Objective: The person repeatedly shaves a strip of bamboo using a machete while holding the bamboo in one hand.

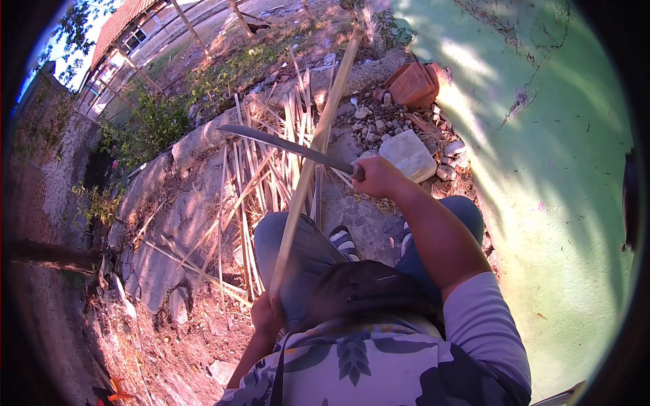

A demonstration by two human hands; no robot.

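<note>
My right hand (pixel 378 179) is closed round the handle of a machete (pixel 281 142). Its long dark blade points left and crosses a bamboo strip (pixel 296 213); whether it bites into the bamboo I cannot tell. This strip is long and pale yellow, running from beside my left thigh up towards the wall's far end. At its near end my left hand (pixel 267 312) is wrapped round it, the fingers partly hidden. Beyond the blade lie several thin split bamboo strips (pixel 264 183) in a loose heap on the ground.
A green wall (pixel 555 203) stands close on my right. By it lie a pale stone block (pixel 408 155), rubble and stacked reddish tiles (pixel 414 84). Bushes (pixel 152 122) grow to the left, near a roofed house (pixel 122 27). My bent knees flank the work.
</note>
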